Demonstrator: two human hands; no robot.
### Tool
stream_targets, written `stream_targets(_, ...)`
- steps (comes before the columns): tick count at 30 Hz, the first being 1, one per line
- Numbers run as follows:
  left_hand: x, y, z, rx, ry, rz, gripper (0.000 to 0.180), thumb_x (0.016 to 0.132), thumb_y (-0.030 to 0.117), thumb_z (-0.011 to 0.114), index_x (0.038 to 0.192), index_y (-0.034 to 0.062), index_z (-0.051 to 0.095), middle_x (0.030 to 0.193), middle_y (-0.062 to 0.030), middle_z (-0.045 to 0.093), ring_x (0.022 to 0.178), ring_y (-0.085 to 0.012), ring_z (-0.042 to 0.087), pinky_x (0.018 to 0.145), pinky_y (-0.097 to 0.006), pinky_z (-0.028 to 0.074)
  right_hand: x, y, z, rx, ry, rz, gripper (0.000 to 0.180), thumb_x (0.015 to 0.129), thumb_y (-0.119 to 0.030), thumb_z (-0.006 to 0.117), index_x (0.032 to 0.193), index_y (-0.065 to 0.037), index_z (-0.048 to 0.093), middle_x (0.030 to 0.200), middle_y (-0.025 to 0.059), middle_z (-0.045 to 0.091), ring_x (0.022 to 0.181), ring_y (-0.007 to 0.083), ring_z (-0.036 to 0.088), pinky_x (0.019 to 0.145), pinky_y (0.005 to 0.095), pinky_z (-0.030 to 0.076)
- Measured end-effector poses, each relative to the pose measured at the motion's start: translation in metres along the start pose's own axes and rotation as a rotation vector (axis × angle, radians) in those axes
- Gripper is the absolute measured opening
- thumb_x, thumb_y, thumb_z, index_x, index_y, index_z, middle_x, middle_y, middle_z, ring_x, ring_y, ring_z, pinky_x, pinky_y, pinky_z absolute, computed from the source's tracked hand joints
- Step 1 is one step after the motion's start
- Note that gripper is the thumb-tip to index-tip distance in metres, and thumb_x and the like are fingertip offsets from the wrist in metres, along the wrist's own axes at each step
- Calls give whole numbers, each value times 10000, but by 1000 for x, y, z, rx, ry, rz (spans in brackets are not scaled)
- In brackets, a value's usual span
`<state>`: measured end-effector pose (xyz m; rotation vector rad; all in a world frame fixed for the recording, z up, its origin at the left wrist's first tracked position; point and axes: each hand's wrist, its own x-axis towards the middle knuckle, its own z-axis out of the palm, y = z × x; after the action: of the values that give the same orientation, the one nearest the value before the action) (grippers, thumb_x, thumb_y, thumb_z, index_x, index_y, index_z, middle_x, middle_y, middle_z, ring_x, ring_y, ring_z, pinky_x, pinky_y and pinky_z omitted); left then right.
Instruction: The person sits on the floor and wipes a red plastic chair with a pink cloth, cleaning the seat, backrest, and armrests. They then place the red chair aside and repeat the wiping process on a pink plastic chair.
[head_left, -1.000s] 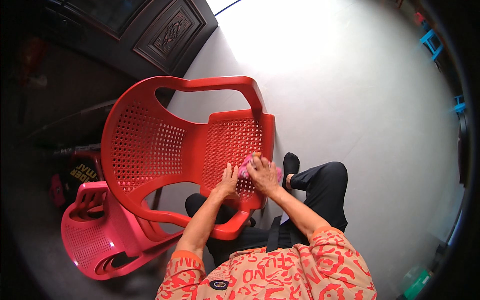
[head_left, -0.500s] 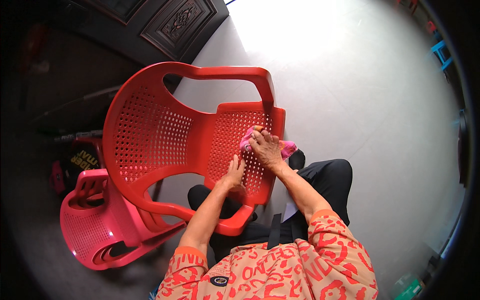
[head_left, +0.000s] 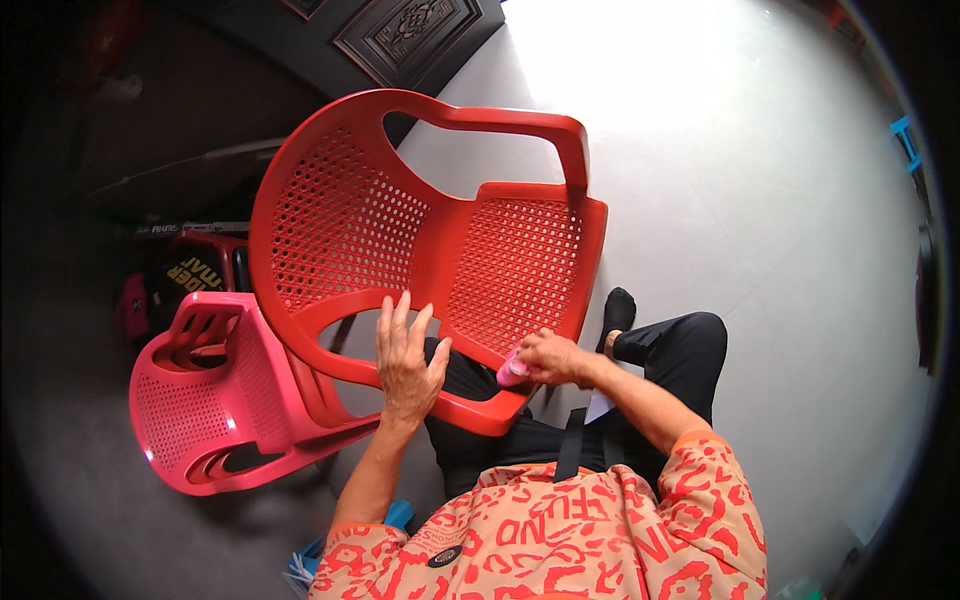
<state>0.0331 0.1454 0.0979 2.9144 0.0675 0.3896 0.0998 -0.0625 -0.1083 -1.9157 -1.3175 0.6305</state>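
Observation:
A red plastic armchair [head_left: 515,265] with a perforated seat and back stands in front of me, its back toward the left. My right hand [head_left: 552,357] is closed around a bunched pink cloth [head_left: 514,370], pressed against the near front corner of the chair, where the armrest meets the seat. Over the near armrest is my left hand [head_left: 406,365], fingers spread and holding nothing. Whether its palm touches the armrest is hard to see.
Stacked pink plastic chairs [head_left: 190,425] stand at the left, close to the red chair. Behind them is a black bag with yellow lettering [head_left: 190,275]. A dark carved door [head_left: 410,35] is at the far side. A blue stool [head_left: 906,143] shows at the right rim.
My right hand has brought the cloth from the middle of the seat to the near front corner. My left hand has lifted off the seat to the near armrest. The view has shifted slightly.

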Motion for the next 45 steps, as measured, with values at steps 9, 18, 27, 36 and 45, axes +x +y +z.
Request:
stream_targets(9,-42,-16,13,-91,49,-254,149,835,246,665,894,110,680,930,-10,693,938,-206,623,1081,-503,246,78,55,-58,-687,845,461,485,790,-259,653,1241,-170,502,1277,70,434,1159,290,403,846,442,378)
stream_targets(18,-43,-24,19,-101,14,-235,282,793,183,679,570,96,530,546,-5,512,539,-212,487,927,-459,337,109,4,19,-438,580,-66,290,800,-178,576,1089,-151,568,1166,65,515,1178,266,448,819,395,402)
stream_targets(27,-40,-23,17,-128,17,-230,293,741,156,700,532,117,500,508,11,467,513,-195,468,887,-431,340,217,64,-37,-407,845,505,541,829,-136,583,1327,-318,478,1462,42,369,1268,328,359,937,485,381)
stream_targets(36,-40,-24,18,-129,37,-219,272,720,167,712,533,139,516,510,26,484,511,-188,475,869,-415,343,202,27,27,-422,631,188,631,735,-102,608,1322,-300,492,1433,28,385,1314,266,315,955,471,301)
stream_targets(45,-45,-24,20,-95,41,-232,293,756,181,681,536,120,498,525,-2,521,529,-221,510,883,-429,338,106,-23,16,-135,129,-74,263,881,-297,532,1134,-315,601,1332,-20,501,1289,259,379,958,525,312)
